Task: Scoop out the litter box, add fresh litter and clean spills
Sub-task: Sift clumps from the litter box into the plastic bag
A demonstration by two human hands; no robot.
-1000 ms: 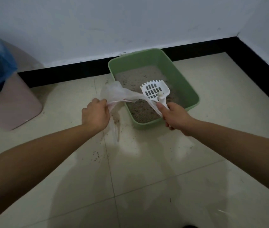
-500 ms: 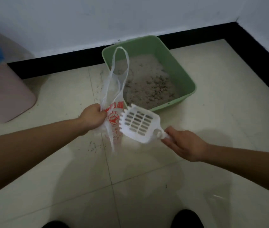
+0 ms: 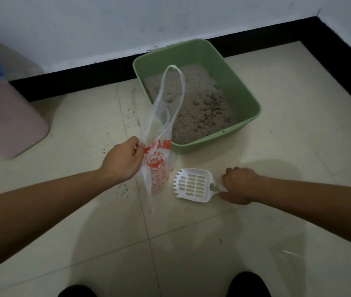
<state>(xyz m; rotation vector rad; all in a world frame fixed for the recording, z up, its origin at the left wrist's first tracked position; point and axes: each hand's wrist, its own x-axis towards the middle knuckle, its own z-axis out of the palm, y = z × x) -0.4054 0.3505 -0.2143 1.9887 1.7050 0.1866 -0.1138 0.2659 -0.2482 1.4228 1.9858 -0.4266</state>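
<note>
Lowered scoop sits beside the bag; litter box behind, grit leftward.

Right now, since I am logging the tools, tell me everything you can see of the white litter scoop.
The scoop is white, apparently hard plastic: slotted pan, teeth on its left edge, short handle. Empty, it lies flat, low at the floor, near the green litter box but apart. The right hand grips its handle.
</note>
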